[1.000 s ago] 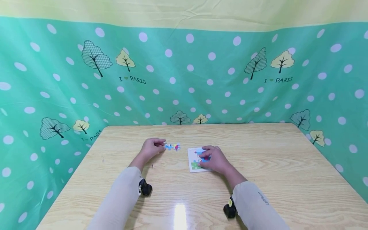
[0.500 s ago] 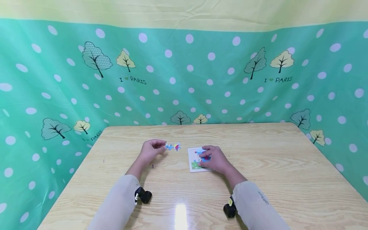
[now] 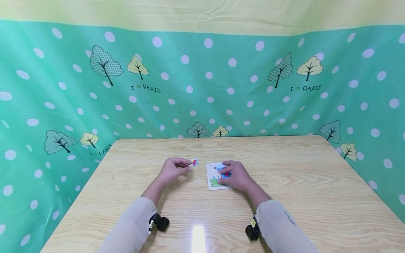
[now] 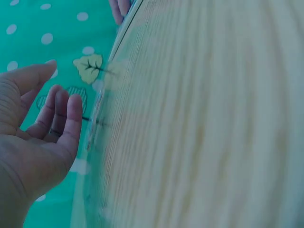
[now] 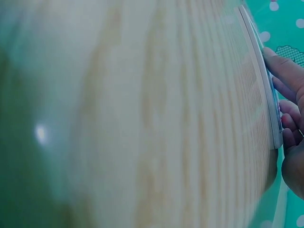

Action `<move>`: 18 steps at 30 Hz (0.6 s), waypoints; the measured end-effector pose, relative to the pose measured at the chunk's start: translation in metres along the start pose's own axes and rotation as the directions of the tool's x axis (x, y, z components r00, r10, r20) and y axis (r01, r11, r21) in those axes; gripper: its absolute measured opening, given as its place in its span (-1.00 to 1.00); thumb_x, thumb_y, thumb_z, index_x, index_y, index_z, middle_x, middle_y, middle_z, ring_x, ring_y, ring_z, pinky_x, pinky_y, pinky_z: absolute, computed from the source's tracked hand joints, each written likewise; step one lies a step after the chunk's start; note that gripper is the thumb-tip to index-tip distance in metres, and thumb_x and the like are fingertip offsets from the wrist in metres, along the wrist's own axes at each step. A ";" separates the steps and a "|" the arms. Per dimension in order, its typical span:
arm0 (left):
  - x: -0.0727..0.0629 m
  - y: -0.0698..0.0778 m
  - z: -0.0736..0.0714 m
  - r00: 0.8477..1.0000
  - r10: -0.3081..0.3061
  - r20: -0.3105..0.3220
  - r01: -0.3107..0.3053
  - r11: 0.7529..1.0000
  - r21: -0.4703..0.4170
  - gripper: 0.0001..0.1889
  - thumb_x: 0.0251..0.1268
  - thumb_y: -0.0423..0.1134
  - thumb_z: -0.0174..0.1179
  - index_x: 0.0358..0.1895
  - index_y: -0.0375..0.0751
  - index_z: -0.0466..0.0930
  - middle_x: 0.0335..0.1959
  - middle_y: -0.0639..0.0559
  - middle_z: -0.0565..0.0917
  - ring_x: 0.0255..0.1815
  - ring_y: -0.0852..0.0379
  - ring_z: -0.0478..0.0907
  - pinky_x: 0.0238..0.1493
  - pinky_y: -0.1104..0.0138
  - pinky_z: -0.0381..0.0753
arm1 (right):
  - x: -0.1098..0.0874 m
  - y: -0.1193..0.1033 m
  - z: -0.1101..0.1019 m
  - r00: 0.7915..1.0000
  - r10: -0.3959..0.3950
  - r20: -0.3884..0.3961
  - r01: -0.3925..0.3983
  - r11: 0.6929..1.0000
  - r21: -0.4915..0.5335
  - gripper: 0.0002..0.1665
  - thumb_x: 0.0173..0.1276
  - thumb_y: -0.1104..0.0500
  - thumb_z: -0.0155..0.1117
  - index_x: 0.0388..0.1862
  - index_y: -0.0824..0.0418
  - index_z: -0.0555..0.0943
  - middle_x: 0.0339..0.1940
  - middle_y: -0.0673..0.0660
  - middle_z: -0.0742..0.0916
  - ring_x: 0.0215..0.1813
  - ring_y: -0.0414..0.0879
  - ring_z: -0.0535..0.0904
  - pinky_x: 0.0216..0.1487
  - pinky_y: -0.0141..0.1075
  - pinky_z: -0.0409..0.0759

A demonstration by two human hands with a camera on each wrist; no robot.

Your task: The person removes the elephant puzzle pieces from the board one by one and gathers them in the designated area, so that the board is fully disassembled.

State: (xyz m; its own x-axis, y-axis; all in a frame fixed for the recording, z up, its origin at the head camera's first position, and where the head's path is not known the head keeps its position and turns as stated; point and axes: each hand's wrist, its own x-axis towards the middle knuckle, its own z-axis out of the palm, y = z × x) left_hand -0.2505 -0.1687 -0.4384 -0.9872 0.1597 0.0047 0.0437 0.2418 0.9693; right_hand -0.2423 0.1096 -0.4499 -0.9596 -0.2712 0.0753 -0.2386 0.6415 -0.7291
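Observation:
In the head view my left hand (image 3: 173,170) hovers over the left middle of the table, its fingertips right beside a small jigsaw piece (image 3: 194,162) with red, yellow and blue print. The left wrist view shows this hand with loosely bent fingers, thumb apart, and nothing between them. My right hand (image 3: 237,176) rests its spread fingers on a white-framed jigsaw board (image 3: 209,177), covering its right side. Blue and red figures and a green dotted patch show on the board's uncovered part. From the right wrist, the board's edge (image 5: 260,59) lies flat under the fingers.
A pale wooden table (image 3: 284,158) reaches back to a green dotted curtain (image 3: 177,88) with tree prints. Black wrist cameras sit at both cuffs, the left one (image 3: 162,223) low over the table.
My left hand has shifted right, and the blue jigsaw piece that showed at its fingertips is now out of sight behind it. The right hand stays in place on the board.

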 end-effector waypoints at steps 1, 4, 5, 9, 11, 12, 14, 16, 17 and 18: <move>0.000 0.001 0.002 1.000 0.001 0.003 -0.001 1.000 -0.007 -0.69 0.09 -0.45 0.39 -0.06 -0.45 0.66 -0.12 -0.25 0.69 -0.23 0.12 0.60 -0.19 0.27 0.67 | 0.000 0.000 0.000 1.000 0.000 -0.001 0.000 1.000 0.000 -0.64 0.00 0.11 0.63 -0.17 0.12 0.78 0.26 0.04 0.59 0.32 0.07 0.32 0.35 -0.05 0.30; -0.002 0.004 0.007 1.000 0.002 0.014 -0.002 1.000 -0.014 -0.69 0.08 -0.47 0.38 -0.05 -0.45 0.66 -0.12 -0.25 0.68 -0.22 0.11 0.60 -0.16 0.25 0.67 | 0.000 0.001 0.001 1.000 0.003 -0.002 -0.003 1.000 0.002 -0.64 0.00 0.11 0.63 -0.17 0.11 0.78 0.26 0.04 0.59 0.33 0.07 0.31 0.36 -0.05 0.30; -0.003 0.005 0.009 1.000 0.002 0.017 -0.002 1.000 -0.014 -0.69 0.09 -0.47 0.38 -0.05 -0.44 0.66 -0.13 -0.25 0.68 -0.21 0.11 0.59 -0.15 0.23 0.67 | 0.000 0.000 0.001 1.000 0.004 -0.001 -0.004 1.000 0.002 -0.64 0.00 0.11 0.63 -0.18 0.11 0.78 0.26 0.04 0.59 0.33 0.07 0.31 0.36 -0.05 0.29; -0.005 0.008 0.015 0.999 -0.005 0.031 0.005 1.000 0.007 -0.70 0.09 -0.46 0.39 -0.06 -0.38 0.69 -0.11 -0.23 0.66 -0.17 0.09 0.57 -0.17 0.21 0.67 | 0.001 0.000 0.000 1.000 0.006 0.007 -0.006 1.000 -0.002 -0.64 0.00 0.11 0.62 -0.17 0.11 0.78 0.27 0.05 0.58 0.35 0.07 0.30 0.38 -0.05 0.27; -0.005 0.010 0.019 0.999 -0.005 0.044 0.004 1.000 0.013 -0.71 0.09 -0.44 0.39 -0.07 -0.35 0.70 -0.08 -0.22 0.65 -0.15 0.08 0.57 -0.19 0.22 0.67 | 0.001 0.000 0.000 1.000 0.004 0.013 -0.004 1.000 -0.005 -0.64 0.02 0.11 0.61 -0.16 0.11 0.78 0.27 0.05 0.58 0.35 0.07 0.30 0.38 -0.04 0.27; -0.005 0.010 0.020 0.999 -0.003 0.049 0.003 1.000 0.018 -0.71 0.08 -0.43 0.40 -0.08 -0.34 0.70 -0.08 -0.21 0.65 -0.15 0.08 0.57 -0.20 0.24 0.67 | 0.001 0.000 -0.001 1.000 0.003 0.017 -0.003 1.000 -0.006 -0.65 0.03 0.11 0.60 -0.15 0.11 0.77 0.28 0.05 0.57 0.35 0.07 0.30 0.38 -0.04 0.27; -0.005 0.011 0.024 0.998 -0.001 0.063 0.000 1.000 0.016 -0.72 0.07 -0.42 0.42 -0.09 -0.33 0.71 -0.10 -0.20 0.65 -0.14 0.07 0.56 -0.22 0.26 0.67 | 0.001 0.001 -0.001 1.000 0.000 0.026 0.000 1.000 -0.009 -0.66 0.06 0.12 0.58 -0.14 0.11 0.77 0.29 0.05 0.57 0.35 0.07 0.30 0.38 -0.03 0.27; -0.005 0.011 0.028 0.997 0.005 0.076 -0.007 1.000 0.020 -0.72 0.06 -0.40 0.43 -0.10 -0.32 0.71 -0.12 -0.16 0.63 -0.14 0.06 0.56 -0.22 0.29 0.67 | 0.001 0.001 -0.002 0.999 -0.007 0.033 0.007 1.000 -0.016 -0.68 0.10 0.13 0.56 -0.13 0.11 0.77 0.29 0.06 0.56 0.35 0.08 0.31 0.37 -0.02 0.28; -0.005 0.012 0.029 0.997 0.011 0.081 -0.013 1.000 0.021 -0.72 0.06 -0.39 0.43 -0.10 -0.33 0.71 -0.13 -0.16 0.63 -0.15 0.06 0.56 -0.23 0.29 0.67 | 0.001 0.001 -0.003 0.999 -0.008 0.038 0.009 1.000 -0.017 -0.68 0.11 0.13 0.55 -0.12 0.11 0.77 0.30 0.06 0.56 0.34 0.08 0.31 0.37 -0.02 0.28; -0.005 0.012 0.031 0.996 0.013 0.085 -0.015 1.000 0.027 -0.72 0.06 -0.39 0.43 -0.11 -0.33 0.72 -0.14 -0.15 0.62 -0.15 0.07 0.56 -0.24 0.31 0.66 | 0.001 0.001 -0.003 0.999 -0.011 0.041 0.012 1.000 -0.020 -0.69 0.13 0.13 0.54 -0.11 0.10 0.77 0.30 0.06 0.56 0.34 0.08 0.31 0.37 -0.02 0.28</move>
State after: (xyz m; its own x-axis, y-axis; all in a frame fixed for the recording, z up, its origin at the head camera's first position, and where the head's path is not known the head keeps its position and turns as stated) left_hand -0.2402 -0.1368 -0.4346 -0.9699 0.2435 -0.0040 0.0626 0.2648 0.9623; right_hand -0.2437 0.1123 -0.4488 -0.9499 -0.3077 0.0550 -0.2527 0.6524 -0.7145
